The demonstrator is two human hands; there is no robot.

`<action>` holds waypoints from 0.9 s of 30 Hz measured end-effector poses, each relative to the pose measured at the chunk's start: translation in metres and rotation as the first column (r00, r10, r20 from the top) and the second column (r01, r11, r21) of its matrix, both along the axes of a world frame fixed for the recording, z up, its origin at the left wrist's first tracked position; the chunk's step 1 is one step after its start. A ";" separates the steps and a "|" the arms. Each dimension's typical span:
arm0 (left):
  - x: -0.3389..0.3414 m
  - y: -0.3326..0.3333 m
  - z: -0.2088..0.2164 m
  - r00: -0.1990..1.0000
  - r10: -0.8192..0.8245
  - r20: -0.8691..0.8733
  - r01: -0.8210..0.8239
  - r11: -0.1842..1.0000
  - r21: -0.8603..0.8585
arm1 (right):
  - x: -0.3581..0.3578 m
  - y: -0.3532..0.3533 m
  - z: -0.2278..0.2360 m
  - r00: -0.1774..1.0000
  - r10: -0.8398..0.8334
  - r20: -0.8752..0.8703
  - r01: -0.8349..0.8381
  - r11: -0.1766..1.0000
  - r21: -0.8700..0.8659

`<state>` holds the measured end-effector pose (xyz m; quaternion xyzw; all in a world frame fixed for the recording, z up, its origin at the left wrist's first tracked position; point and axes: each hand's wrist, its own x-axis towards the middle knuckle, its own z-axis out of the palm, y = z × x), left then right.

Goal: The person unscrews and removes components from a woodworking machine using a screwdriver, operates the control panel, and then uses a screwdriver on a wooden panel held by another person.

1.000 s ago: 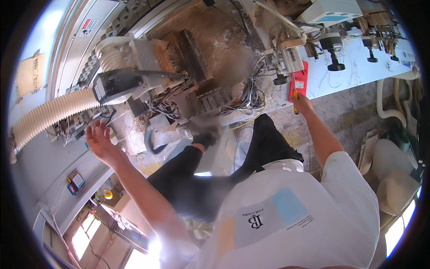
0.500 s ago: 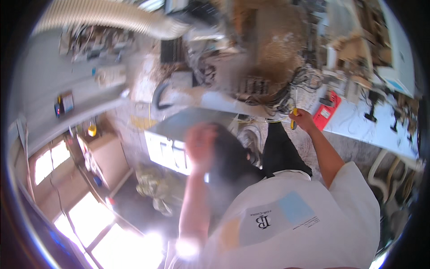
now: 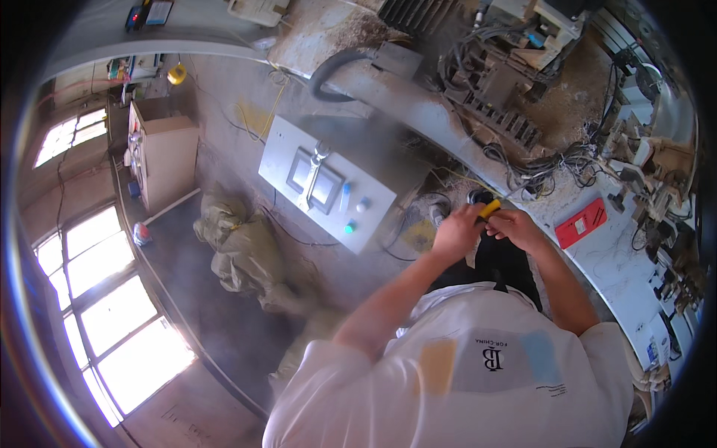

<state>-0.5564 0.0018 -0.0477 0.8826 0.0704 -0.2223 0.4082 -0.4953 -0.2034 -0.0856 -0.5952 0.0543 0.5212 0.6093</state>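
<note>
crumpled greenish sacks (image 3: 239,250) lie on the floor (image 3: 243,343). right of them stands a pale control box (image 3: 280,148) with a silvery wrench-like tool (image 3: 313,175) across its face, well in from the corners. the left hand (image 3: 457,235) is closed round the lower part of a yellow-handled tool (image 3: 490,208), out in front of the worktop (image 3: 624,265); the right hand (image 3: 517,227) meets it with curled fingers — whether these grip too, i cannot tell. a red case (image 3: 581,223) lies flat by the worktop's near edge, and dusty machine parts (image 3: 657,160) crowd toward its far edge. the tool seems taken up but not yet in use — it touches no machine part.
</note>
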 end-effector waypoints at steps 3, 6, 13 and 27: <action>-0.038 0.058 -0.011 0.967 0.180 0.178 -0.195 0.978 0.068 | -0.027 0.015 -0.019 0.962 0.104 0.252 -0.103 0.995 -0.016; -0.085 0.138 -0.013 0.873 0.402 0.275 -0.453 0.878 0.153 | -0.046 0.018 -0.025 0.939 0.211 0.273 -0.153 0.964 -0.219; -0.150 0.292 -0.033 0.737 0.458 0.498 -0.654 0.669 0.353 | -0.115 -0.052 -0.067 0.863 0.341 0.373 -0.117 0.854 -0.508; -0.119 0.372 -0.042 0.749 0.379 0.543 -0.639 0.631 0.440 | -0.219 -0.118 0.014 1.000 0.024 0.005 -0.014 0.732 -0.681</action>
